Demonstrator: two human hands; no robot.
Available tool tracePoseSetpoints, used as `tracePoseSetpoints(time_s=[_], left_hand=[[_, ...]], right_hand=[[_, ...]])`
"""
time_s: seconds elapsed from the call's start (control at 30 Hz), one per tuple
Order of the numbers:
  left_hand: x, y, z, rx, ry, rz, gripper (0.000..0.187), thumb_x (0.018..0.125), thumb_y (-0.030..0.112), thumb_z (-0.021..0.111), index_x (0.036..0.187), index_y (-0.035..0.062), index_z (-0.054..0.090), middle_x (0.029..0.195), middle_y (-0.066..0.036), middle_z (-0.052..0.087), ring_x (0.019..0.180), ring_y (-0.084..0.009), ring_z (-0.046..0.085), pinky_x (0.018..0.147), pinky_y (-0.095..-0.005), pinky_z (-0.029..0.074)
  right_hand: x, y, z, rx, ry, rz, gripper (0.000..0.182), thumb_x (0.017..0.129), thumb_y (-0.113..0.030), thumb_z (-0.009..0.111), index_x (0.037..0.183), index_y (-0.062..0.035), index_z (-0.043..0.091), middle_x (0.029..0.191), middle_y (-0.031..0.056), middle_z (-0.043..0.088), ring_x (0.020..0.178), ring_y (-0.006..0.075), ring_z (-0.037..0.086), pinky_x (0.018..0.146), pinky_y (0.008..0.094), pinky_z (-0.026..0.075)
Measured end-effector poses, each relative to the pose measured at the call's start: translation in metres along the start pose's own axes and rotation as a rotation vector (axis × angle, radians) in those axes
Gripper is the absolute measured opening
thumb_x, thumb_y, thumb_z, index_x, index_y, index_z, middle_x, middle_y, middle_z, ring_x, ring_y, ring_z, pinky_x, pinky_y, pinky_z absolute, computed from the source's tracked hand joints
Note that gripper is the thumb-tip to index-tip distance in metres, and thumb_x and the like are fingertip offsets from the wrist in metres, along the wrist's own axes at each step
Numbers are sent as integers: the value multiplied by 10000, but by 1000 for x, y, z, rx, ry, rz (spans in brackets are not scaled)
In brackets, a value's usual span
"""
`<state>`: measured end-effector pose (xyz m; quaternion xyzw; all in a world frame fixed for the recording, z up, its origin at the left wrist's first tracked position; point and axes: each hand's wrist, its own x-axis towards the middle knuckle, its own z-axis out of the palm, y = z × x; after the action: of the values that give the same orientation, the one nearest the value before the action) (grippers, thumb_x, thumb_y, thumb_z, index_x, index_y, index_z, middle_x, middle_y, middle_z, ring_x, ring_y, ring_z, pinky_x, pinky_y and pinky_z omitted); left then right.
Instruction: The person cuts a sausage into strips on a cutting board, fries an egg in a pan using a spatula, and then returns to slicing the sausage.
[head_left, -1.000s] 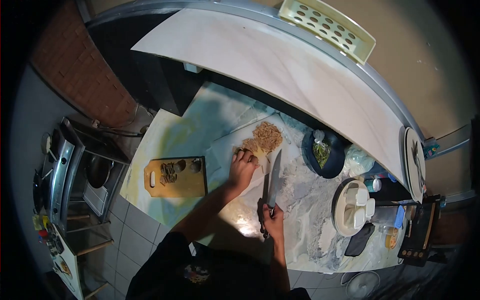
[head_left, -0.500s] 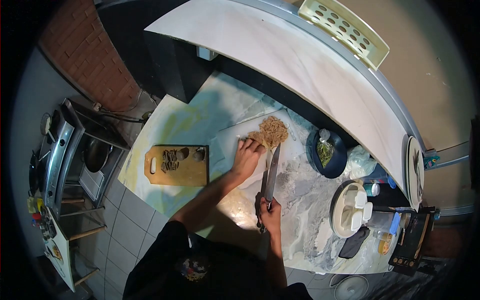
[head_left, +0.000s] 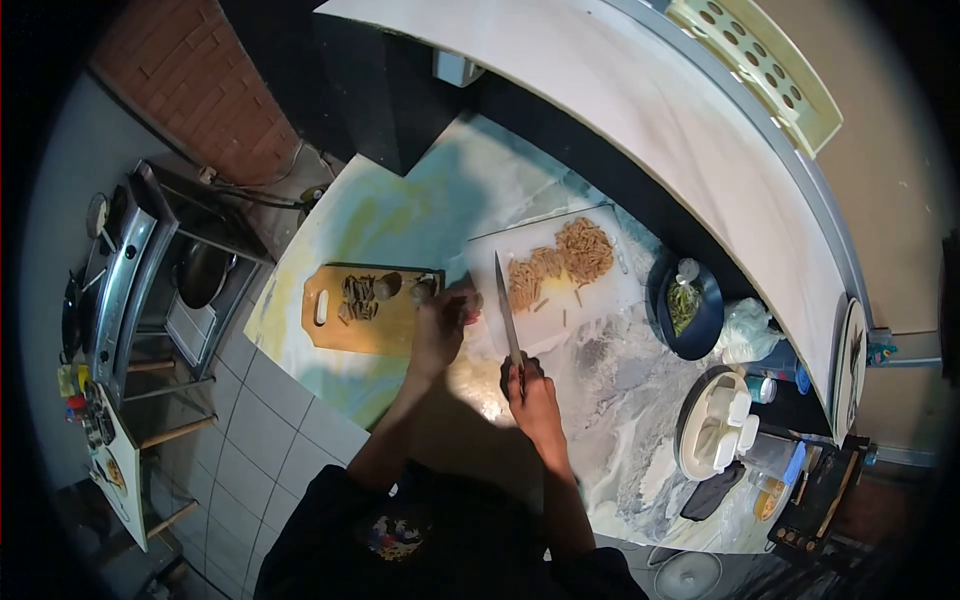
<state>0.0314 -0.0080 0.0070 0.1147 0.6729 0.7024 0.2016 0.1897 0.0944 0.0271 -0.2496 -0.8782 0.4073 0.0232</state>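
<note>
Long steel knife with a black handle (head_left: 507, 310): in our right hand (head_left: 537, 402), blade pointing away from us, over the near-left part of the white rectangular cutting board (head_left: 595, 308). Can't tell if the blade touches the board. Grip sits behind the blade, likely for control and to put our fingers clear of the edge.

Tan shredded strips (head_left: 585, 250) are heaped on that board, beyond our right hand and off to its right; a few lie loose nearer. Heap is probably set there so the near side is free for the blade.

Yellow-brown wooden board with a handle slot (head_left: 375, 337) is beside our left hand (head_left: 437, 335), on its left. It carries dark strips (head_left: 360, 298) and dark rounded pieces (head_left: 387, 287), within easy reach, we'd guess.

Hands: right closed round the handle. Left partly curled at the wooden board's right end, fingers loosely bent; too blurred to tell if we hold anything.

Further right of both hands: dark blue round bowl (head_left: 707, 340) with bagged greens (head_left: 683, 308).
</note>
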Motion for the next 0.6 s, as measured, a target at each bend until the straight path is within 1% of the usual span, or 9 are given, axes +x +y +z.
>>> tracePoseSetpoints(time_s=[0.03, 0.17, 0.23, 0.27, 0.33, 0.47, 0.53, 0.57, 0.6], left_hand=[[-1, -3, -1, 32, -24, 43, 121, 899, -40, 524, 992, -81, 588, 863, -99, 645, 763, -143, 644, 665, -270, 550], [-2, -3, 8, 3, 17, 2, 133, 870, -72, 539, 986, -75, 602, 882, -85, 648, 764, -138, 639, 650, -270, 538], [0, 3, 9, -46, -37, 39, 141, 840, -88, 555, 965, -64, 616, 840, -80, 659, 734, -127, 635, 617, -260, 519], [1, -1, 10, -48, -35, 35, 141, 840, -88, 555, 965, -64, 616, 840, -80, 659, 734, -127, 635, 617, -260, 519], [4, -8, 11, 128, -48, 39, 152, 811, -87, 576, 947, -44, 627, 783, -78, 666, 689, -113, 629, 587, -250, 501], [8, -14, 17, 209, -23, 98, 152, 773, -68, 622, 919, -27, 637, 763, -96, 676, 655, -126, 639, 584, -252, 507], [9, -17, 19, 287, 12, 140, 159, 749, -44, 654, 904, -6, 653, 798, -111, 686, 665, -162, 661, 587, -268, 516], [9, -18, 19, 286, 11, 138, 159, 749, -44, 654, 904, -6, 653, 798, -111, 686, 665, -162, 661, 587, -268, 516], [9, -18, 18, 313, 6, 102, 180, 755, -40, 657, 933, -16, 649, 840, -96, 682, 713, -161, 654, 639, -269, 521]], right_hand=[[3, 3, 3, -56, 33, -55, 231, 891, -92, 512, 1089, 28, 520, 871, 244, 580, 740, 449, 562, 644, 517, 436], [13, -1, 1, -60, -7, -35, 176, 894, -95, 509, 1016, 31, 523, 833, 249, 584, 735, 460, 560, 637, 521, 439], [17, 1, 2, -60, 32, 7, 183, 932, -138, 476, 922, 39, 518, 711, 254, 585, 703, 454, 575, 610, 500, 445], [18, 4, 3, -62, 28, 8, 183, 932, -138, 476, 922, 39, 518, 711, 254, 585, 703, 454, 575, 610, 500, 445], [22, 9, 4, -62, 42, -4, 180, 935, -138, 472, 895, 34, 507, 722, 252, 589, 707, 453, 578, 612, 494, 449], [23, 1, -4, -71, 36, -27, 178, 937, -135, 471, 912, 39, 500, 718, 254, 584, 696, 460, 569, 610, 495, 442], [20, -8, -6, -13, -4, 30, 155, 906, -92, 490, 948, 57, 486, 771, 292, 562, 746, 485, 546, 640, 518, 427], [19, -10, -5, -13, -5, 31, 155, 906, -92, 490, 948, 57, 486, 771, 292, 562, 746, 485, 546, 640, 518, 427], [16, -12, -3, -32, 11, 23, 160, 908, -92, 487, 951, 62, 482, 770, 295, 559, 744, 488, 542, 637, 519, 422]])
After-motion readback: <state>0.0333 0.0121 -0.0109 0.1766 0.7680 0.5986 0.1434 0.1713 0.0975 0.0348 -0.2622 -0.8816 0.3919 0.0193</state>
